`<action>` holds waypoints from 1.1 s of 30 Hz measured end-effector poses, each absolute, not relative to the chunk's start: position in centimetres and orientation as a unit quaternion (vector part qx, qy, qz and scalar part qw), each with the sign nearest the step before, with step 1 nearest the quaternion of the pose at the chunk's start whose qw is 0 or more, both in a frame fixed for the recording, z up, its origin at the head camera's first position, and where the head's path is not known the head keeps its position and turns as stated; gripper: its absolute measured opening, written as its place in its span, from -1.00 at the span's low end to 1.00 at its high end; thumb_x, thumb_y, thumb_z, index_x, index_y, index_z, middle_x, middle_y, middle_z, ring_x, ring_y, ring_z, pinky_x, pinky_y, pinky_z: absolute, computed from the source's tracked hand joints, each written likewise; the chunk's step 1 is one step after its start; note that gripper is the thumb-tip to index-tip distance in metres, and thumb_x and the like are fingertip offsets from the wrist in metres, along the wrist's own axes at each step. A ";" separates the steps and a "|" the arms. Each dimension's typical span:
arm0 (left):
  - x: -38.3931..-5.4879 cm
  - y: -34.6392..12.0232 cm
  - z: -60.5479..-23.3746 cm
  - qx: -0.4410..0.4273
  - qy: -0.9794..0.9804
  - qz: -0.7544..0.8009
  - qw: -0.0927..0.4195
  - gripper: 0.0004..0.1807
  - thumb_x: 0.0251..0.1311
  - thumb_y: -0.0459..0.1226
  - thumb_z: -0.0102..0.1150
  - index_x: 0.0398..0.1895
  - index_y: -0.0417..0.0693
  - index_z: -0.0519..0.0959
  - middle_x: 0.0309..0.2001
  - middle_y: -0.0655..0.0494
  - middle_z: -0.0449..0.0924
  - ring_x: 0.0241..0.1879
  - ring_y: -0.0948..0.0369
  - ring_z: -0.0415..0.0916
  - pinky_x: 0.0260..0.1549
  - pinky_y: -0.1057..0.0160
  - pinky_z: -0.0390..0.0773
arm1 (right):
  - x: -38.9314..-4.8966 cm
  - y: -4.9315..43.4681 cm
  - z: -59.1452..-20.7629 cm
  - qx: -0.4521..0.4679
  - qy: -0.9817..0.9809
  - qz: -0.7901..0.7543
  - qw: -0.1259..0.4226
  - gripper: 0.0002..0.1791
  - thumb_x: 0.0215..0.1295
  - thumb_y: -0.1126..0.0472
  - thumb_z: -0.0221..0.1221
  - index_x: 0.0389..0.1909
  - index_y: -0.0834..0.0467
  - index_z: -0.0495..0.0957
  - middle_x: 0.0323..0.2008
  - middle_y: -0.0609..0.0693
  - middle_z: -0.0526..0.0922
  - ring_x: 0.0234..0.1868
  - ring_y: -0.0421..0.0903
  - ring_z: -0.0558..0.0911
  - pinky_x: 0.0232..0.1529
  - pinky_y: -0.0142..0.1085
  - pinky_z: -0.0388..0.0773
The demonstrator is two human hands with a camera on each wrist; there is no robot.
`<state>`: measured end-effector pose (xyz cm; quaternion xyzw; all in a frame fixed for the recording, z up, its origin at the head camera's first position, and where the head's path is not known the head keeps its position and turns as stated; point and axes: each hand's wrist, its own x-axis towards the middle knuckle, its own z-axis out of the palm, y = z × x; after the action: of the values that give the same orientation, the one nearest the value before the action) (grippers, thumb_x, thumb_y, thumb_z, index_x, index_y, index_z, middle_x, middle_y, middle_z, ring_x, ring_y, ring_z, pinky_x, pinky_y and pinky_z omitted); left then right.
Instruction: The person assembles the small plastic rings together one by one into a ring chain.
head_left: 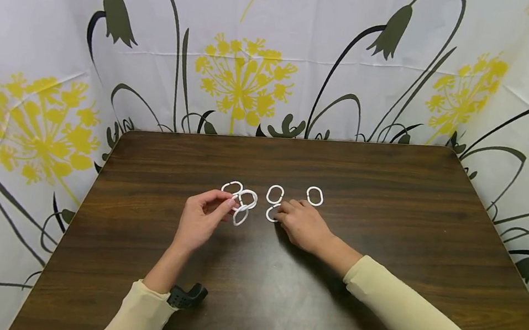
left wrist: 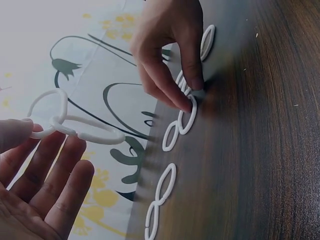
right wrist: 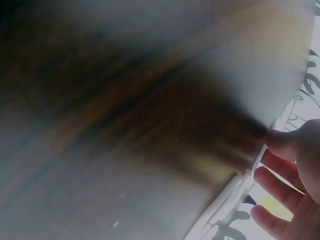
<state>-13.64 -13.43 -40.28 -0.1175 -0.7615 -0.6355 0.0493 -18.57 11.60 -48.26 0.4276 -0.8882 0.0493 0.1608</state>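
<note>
My left hand [head_left: 199, 219] pinches a white oval curtain ring [left wrist: 64, 107] between thumb and fingers, raised off the table. Linked through it, a second white ring [left wrist: 100, 134] hangs to the side. My right hand [head_left: 304, 225] is down at the tabletop, thumb and fingertips about a white ring [left wrist: 187, 120] that the fingers partly hide. Touching this ring's far end is another ring [head_left: 275, 194]. Beyond the right hand lies a separate ring [head_left: 314, 195]. Behind the left hand, a further ring [head_left: 233, 184] lies partly covered by the held pair.
The dark wood-grain table [head_left: 392, 187] has its far edge against a white curtain [head_left: 284, 17] printed with yellow and dark green flowers. A black wristband [head_left: 187, 296] is on the left wrist.
</note>
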 end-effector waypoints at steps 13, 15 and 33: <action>-13.7 -13.5 -40.1 -0.122 -0.762 -0.635 0.042 -0.86 0.27 -0.48 0.19 -0.18 -0.45 0.62 -0.29 -0.38 0.64 -0.35 -0.19 0.63 -0.40 0.11 0.70 | -18.8 11.6 -48.1 0.418 -0.892 0.062 0.158 -0.91 0.23 0.24 0.27 -0.36 -0.01 0.72 -0.40 -0.09 0.51 -0.28 -0.05 0.54 -0.28 -0.16 0.47; -13.7 -13.5 -40.0 -0.119 -0.762 -0.635 0.040 -0.86 0.26 -0.49 0.19 -0.18 -0.46 0.62 -0.29 -0.37 0.64 -0.35 -0.16 0.64 -0.39 0.05 0.69 | -18.8 11.6 -48.2 0.417 -0.893 0.065 0.158 -0.92 0.23 0.23 0.27 -0.36 -0.02 0.71 -0.41 -0.10 0.50 -0.28 -0.06 0.54 -0.29 -0.17 0.47; -14.8 -14.2 -43.3 -0.125 -0.751 -0.647 0.046 -0.80 0.26 -0.40 0.25 -0.16 -0.44 0.62 -0.34 -0.24 0.67 -0.40 0.05 0.66 -0.44 0.23 0.68 | -18.8 11.4 -46.5 0.339 -0.901 0.235 0.138 -0.93 0.31 0.25 0.20 -0.24 0.03 0.61 -0.28 -0.14 0.65 -0.23 -0.16 0.60 -0.28 -0.21 0.58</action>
<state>-14.83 -14.16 -43.30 -0.1249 -0.7511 -0.6466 0.0464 -18.79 11.37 -46.49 0.3385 -0.9006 0.2350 0.1378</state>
